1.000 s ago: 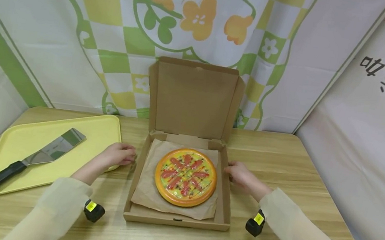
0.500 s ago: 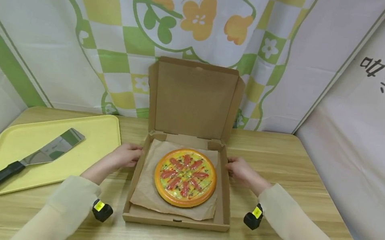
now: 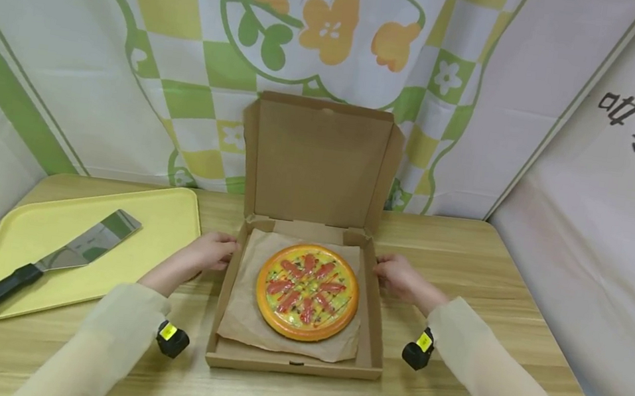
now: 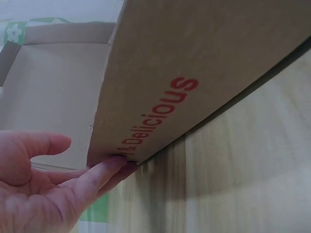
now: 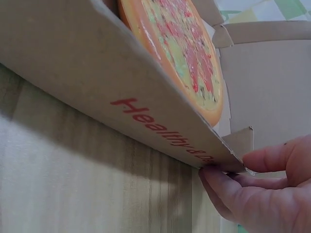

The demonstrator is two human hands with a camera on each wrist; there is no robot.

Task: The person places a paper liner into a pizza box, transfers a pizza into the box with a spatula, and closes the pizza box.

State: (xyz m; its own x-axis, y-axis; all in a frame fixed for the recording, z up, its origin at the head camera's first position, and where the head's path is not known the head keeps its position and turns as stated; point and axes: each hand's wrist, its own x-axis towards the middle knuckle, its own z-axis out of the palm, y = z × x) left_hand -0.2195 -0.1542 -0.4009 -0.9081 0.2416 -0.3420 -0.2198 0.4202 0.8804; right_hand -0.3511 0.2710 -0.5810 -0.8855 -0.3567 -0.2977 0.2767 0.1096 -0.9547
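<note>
A cardboard pizza box (image 3: 372,339) lies on the table with its lid (image 3: 318,165) raised. Inside, on brown paper (image 3: 237,321), sits a round toy-like pizza (image 3: 308,292) with red strips on top. My left hand (image 3: 210,252) touches the box's left wall; in the left wrist view its extended fingers (image 4: 99,174) meet the wall low down, thumb apart. On the opposite side, my right hand (image 3: 400,279) rests its fingers against the right wall. The right wrist view shows that thumb (image 5: 265,159) by the wall's rear upper corner, its fingers reaching low on the printed side.
A yellow tray (image 3: 169,225) stands on the left of the wooden table (image 3: 454,256). Across it lies a metal spatula (image 3: 88,245) with a black handle, which reaches past the tray's edge. A patterned curtain (image 3: 238,67) hangs behind the box.
My left hand has moved right, from beside the box to contact with its left wall. The right hand stays at the right wall with a slight shift. The box has hardly moved.
</note>
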